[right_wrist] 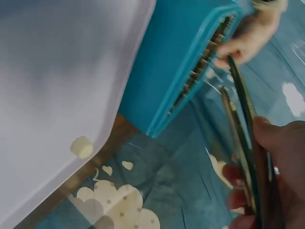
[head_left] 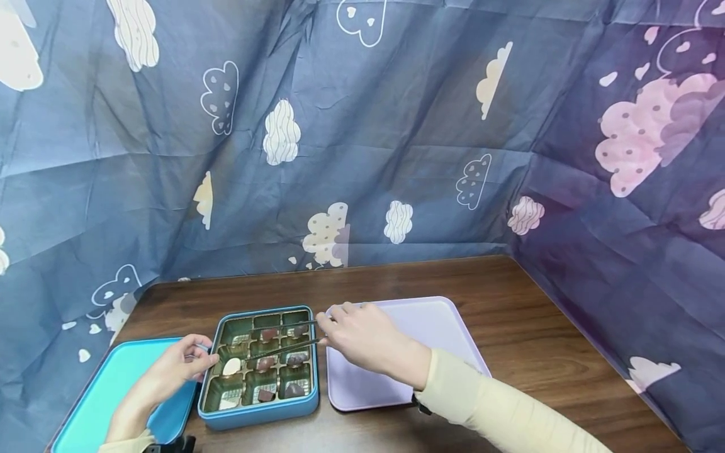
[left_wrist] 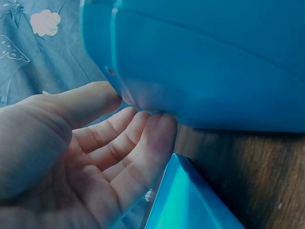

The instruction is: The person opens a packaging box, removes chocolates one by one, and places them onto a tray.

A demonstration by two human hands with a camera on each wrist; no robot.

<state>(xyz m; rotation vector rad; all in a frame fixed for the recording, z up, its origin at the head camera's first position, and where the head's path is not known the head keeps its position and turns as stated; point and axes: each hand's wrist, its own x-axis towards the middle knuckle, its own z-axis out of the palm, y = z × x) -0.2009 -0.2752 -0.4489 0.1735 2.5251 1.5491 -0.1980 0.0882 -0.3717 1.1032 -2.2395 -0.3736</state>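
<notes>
My left hand (head_left: 180, 366) is at the left side of a blue box (head_left: 260, 412), its fingertips (left_wrist: 164, 129) and thumb touching the outer wall, palm empty. Gold-coloured compartments in the box hold chocolates: a white oval piece (head_left: 231, 366) in the left column, a pale piece (head_left: 229, 401) below it, and several brown ones (head_left: 266, 363). My right hand (head_left: 362, 333) grips long metal tongs (right_wrist: 243, 129) over the box. Their two arms stand apart, the serrated tips empty, the lower one close to the white oval piece.
Right of the box lies a flat lilac tray (head_left: 362, 393) with a small white piece (right_wrist: 82, 147) on it, which my right hand hides in the head view. A turquoise lid (head_left: 107, 384) lies left of the box. Blue cloud-print cloth (head_left: 351, 176) hangs behind the wooden table (head_left: 510, 327).
</notes>
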